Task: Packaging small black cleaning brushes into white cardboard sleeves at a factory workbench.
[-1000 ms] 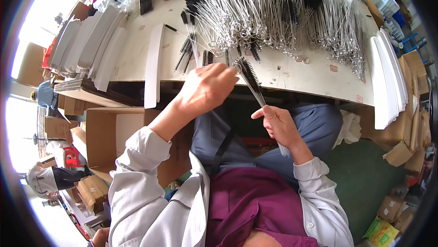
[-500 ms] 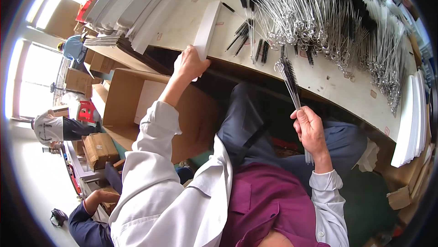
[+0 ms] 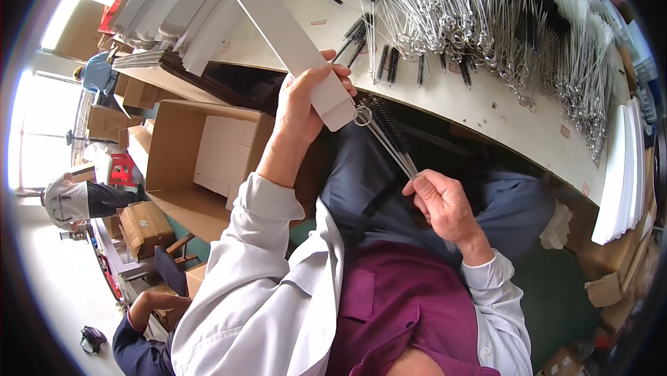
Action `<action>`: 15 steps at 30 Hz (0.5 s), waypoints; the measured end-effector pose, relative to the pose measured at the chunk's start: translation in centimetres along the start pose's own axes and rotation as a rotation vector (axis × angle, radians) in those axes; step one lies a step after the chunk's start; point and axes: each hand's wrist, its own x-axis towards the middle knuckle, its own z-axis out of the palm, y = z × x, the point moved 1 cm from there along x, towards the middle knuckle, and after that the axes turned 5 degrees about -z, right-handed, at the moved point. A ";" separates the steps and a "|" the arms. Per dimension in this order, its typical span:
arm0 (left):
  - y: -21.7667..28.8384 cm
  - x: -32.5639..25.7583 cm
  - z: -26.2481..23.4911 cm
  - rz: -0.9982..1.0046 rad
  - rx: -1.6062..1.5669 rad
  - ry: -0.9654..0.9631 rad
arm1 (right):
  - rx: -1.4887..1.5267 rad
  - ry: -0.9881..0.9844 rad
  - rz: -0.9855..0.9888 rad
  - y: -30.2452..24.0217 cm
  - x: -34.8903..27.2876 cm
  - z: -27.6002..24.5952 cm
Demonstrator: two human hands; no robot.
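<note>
My left hand (image 3: 309,98) is closed round the lower part of a long, flat white box (image 3: 285,35), which slants up to the left over the table edge. Its near end has a flap that looks folded out. My right hand (image 3: 445,209) pinches a small bundle of wire-handled bottle brushes (image 3: 389,133), black bristles and a ring loop upward. The brush tips are close to the box's near end; whether they touch it I cannot tell. Below both hands is my lap.
A big heap of wire brushes (image 3: 479,35) covers the table's right side, with short black brushes (image 3: 389,63) near its edge. White flat boxes (image 3: 187,7) are stacked at left, more (image 3: 622,174) at far right. An open carton (image 3: 167,146) stands left of my knees. Other people are at left.
My left hand has lifted the white box off the table and tilted it toward me. My right hand has brought the brushes leftward, up to the box's near end.
</note>
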 end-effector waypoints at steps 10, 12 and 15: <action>-3.3 -0.4 3.2 0.102 -0.182 -0.030 | 0.105 -0.023 0.111 1.7 -0.9 0.1; -3.7 -0.5 3.3 0.098 -0.203 -0.017 | 0.110 -0.024 0.091 1.9 -1.0 0.4; -4.5 -0.5 3.4 0.097 -0.245 0.012 | 0.041 -0.007 0.059 2.4 -1.0 0.4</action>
